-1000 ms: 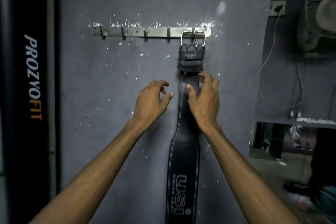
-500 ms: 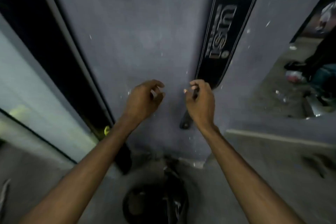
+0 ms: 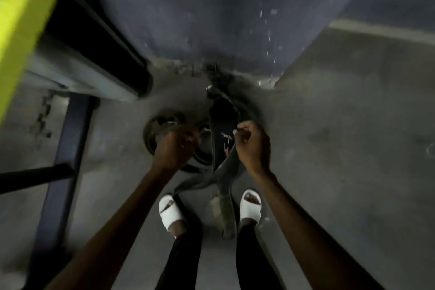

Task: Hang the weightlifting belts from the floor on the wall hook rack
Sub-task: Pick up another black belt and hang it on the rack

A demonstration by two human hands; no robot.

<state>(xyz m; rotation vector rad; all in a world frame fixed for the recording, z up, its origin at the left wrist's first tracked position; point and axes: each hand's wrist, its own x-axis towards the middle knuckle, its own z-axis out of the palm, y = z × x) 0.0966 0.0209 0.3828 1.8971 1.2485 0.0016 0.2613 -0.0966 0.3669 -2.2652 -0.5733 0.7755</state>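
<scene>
I look down at the grey floor by the foot of the blue wall. A dark belt (image 3: 223,125) with a red and white mark lies looped there, and its worn grey end (image 3: 226,209) runs back between my feet. To its left lies a coiled dark belt (image 3: 155,132). My left hand (image 3: 175,148) is over the coiled belt with fingers curled, blurred. My right hand (image 3: 253,146) has its curled fingertips at the looped belt's right edge, and I cannot make out a grip. The hook rack is out of view.
A yellow-green block (image 3: 21,19) and a black padded piece of equipment (image 3: 94,37) stand at the left, above a dark blue metal frame (image 3: 68,148). A wall corner (image 3: 303,59) juts out on the right. My feet in white slides (image 3: 170,213) stand close behind the belts.
The view has swung from the rack and the hung belt down to the floor. Both hands have dropped from the wall to the belts on the floor.
</scene>
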